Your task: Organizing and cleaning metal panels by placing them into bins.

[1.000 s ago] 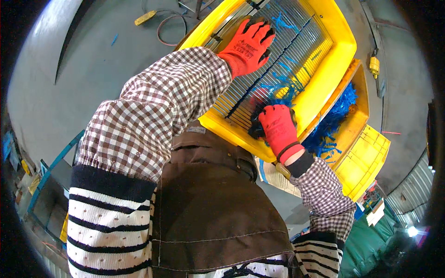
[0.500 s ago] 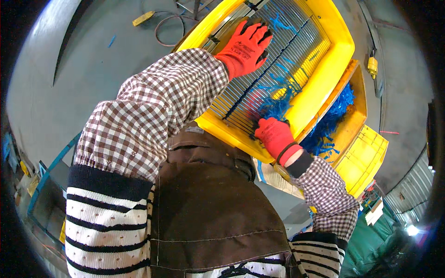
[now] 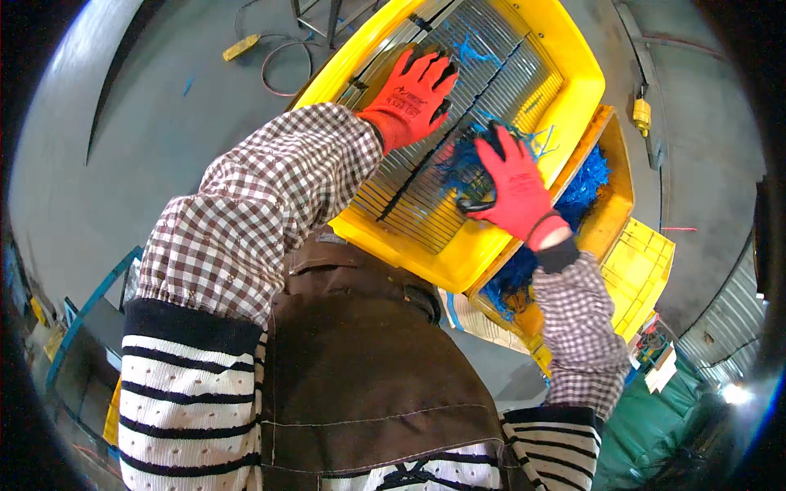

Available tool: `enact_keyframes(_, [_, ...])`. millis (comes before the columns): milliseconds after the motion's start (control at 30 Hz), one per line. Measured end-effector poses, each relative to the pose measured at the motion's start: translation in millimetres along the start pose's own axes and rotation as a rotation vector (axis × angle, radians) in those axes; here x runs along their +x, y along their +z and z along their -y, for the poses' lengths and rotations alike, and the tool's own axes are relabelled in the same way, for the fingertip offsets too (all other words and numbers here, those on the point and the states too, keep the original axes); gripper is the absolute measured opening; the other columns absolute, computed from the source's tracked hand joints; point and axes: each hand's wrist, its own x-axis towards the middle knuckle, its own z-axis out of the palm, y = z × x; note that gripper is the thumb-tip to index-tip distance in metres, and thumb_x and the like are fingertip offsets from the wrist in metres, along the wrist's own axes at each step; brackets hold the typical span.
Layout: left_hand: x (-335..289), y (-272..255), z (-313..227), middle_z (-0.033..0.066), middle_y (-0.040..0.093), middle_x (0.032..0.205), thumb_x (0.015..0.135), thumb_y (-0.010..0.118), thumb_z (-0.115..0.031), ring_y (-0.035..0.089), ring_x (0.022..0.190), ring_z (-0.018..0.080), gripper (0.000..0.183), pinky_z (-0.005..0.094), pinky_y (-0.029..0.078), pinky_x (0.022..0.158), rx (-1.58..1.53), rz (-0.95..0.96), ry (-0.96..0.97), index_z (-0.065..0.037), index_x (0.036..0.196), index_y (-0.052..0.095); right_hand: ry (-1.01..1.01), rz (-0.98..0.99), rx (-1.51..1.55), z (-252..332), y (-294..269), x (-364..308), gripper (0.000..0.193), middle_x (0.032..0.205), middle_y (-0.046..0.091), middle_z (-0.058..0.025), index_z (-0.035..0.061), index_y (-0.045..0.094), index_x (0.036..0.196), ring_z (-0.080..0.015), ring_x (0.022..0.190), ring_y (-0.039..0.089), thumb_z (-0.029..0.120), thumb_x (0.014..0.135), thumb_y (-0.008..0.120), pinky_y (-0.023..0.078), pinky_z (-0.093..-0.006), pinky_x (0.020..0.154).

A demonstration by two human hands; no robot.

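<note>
A yellow plastic tray (image 3: 577,61) with a rack of thin parallel metal rods (image 3: 417,217) is in front of me. My left hand (image 3: 413,98), in a red glove with black fingertips, lies on the left part of the rack, fingers spread and holding nothing visible. My right hand (image 3: 516,184), in a matching glove, is over the rack's right side with thumb and fingers apart. Beside and partly under its fingers lies a tangle of blue plastic strands (image 3: 463,168). Whether the palm touches the rods is hidden. A smaller blue wisp (image 3: 471,51) sits farther up the rack.
Right of the tray, a worn yellow bin (image 3: 618,176) holds more blue strands (image 3: 583,188). A yellow crate (image 3: 639,266) is beyond it. A yellow connector with a cable (image 3: 241,47) lies on the floor at far left; a similar yellow piece (image 3: 641,114) is at far right.
My right hand has moved up and away from the tray's near edge, and its fingers have spread. The blue strands have shifted farther up the rack. My left hand stays on the rods.
</note>
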Motion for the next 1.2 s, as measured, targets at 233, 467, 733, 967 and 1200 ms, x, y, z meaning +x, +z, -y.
enact_keyframes(233, [0.9,-2.7,-1.6,0.0151,0.037,0.137,0.082,0.057,-0.034,0.030,0.129,0.0309,0.058,0.0508,0.018,0.108,-0.019,-0.006,-0.002,-0.009,0.132,0.042,0.166,0.071,-0.158,11.0,45.2,-5.0,0.027,0.112,0.049,-0.0118,0.0176,0.059,0.101,-0.0319,0.093,0.055,0.019,0.075,0.062,0.052,-0.0411,0.071])
enact_keyframes(467, [1.5,-5.0,-1.6,0.0144,0.036,0.137,0.082,0.056,-0.034,0.031,0.129,0.0313,0.057,0.0508,0.018,0.108,0.011,0.013,-0.005,-0.009,0.132,0.041,-0.124,0.370,0.029,46.7,47.5,-38.3,0.015,0.096,0.055,-0.0059,0.0203,0.059,0.089,-0.0261,0.088,0.058,0.013,0.078,0.051,0.048,-0.0415,0.063])
enact_keyframes(733, [4.6,-0.8,-1.5,0.0161,0.038,0.136,0.081,0.057,-0.033,0.032,0.127,0.0328,0.059,0.0513,0.018,0.107,-0.011,-0.032,0.032,-0.008,0.133,0.041,0.072,-0.084,-0.081,35.0,36.4,5.7,0.034,0.117,0.049,-0.0139,0.0169,0.058,0.107,-0.0327,0.092,0.057,0.009,0.074,0.062,0.051,-0.0391,0.074])
enact_keyframes(967, [4.5,0.3,3.1,0.0157,0.039,0.135,0.079,0.060,-0.034,0.033,0.127,0.0320,0.061,0.0499,0.020,0.107,-0.019,-0.062,0.008,-0.009,0.131,0.043,0.124,0.001,-0.049,-1.4,49.0,5.7,0.016,0.093,0.053,-0.0096,0.0163,0.058,0.089,-0.0303,0.084,0.059,0.009,0.075,0.056,0.050,-0.0427,0.065])
enact_keyframes(1200, [37.9,-21.3,14.4,0.0184,0.031,0.141,0.075,0.064,-0.043,0.025,0.132,0.0373,0.076,0.0486,0.019,0.108,-0.017,-0.165,-0.126,-0.008,0.137,0.035,0.328,-0.378,-0.006,-40.9,13.2,19.9,0.012,0.095,0.055,-0.0153,0.0119,0.059,0.092,-0.0332,0.081,0.060,0.013,0.081,0.054,0.051,-0.0418,0.068])
